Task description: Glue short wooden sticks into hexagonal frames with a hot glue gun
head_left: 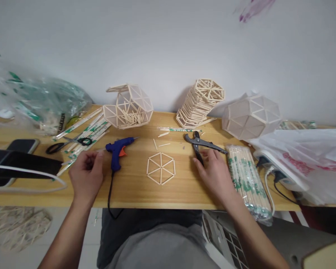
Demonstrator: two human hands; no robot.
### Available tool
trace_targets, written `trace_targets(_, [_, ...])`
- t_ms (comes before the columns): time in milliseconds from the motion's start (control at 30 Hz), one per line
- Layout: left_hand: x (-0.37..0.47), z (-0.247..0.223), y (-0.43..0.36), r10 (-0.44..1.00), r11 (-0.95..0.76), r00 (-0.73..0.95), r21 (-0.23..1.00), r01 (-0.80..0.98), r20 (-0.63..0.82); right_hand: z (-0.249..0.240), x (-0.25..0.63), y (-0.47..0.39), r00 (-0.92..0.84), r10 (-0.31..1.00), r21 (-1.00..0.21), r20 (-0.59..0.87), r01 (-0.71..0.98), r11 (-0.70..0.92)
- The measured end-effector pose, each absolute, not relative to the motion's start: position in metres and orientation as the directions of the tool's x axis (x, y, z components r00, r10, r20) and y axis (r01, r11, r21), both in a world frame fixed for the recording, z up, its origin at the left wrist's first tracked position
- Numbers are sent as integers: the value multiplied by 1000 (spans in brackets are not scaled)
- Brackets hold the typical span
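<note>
My left hand [87, 172] rests on the table's left part, fingers curled in; whatever may be inside them is hidden. Just right of it lies a blue hot glue gun [116, 154] with an orange trigger. My right hand [216, 173] has its thumb and fingers about one handle of dark hand cutters [196, 140], whose handles are spread on the wood. Between both hands a flat hexagon of wooden sticks [160, 168] with spokes lies on the table. Behind it are a few short loose sticks [164, 144].
Along the wall stand an open stick frame [128, 108], a stick tower [201, 102] and a covered polyhedron [252, 116]. Scissors [68, 143] and wrapped sticks [91, 129] lie left, near phones [22, 145]. A chopstick pack [248, 179] and power strip [282, 172] lie right.
</note>
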State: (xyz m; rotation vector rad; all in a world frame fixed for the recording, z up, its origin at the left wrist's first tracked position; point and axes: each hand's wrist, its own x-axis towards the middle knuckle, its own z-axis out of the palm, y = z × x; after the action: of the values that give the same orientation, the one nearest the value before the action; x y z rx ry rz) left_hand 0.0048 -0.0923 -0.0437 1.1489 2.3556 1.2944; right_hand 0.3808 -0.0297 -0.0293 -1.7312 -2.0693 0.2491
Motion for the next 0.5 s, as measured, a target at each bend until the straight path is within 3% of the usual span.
trace_targets(167, [9, -39, -96, 685, 268, -697, 816, 512, 212, -43, 376, -20, -102, 985, -433, 136, 889, 152])
trace_targets(500, [6, -42, -96, 725, 279, -663, 799, 533, 189, -42, 368, -14, -109, 992, -281, 69, 952, 124])
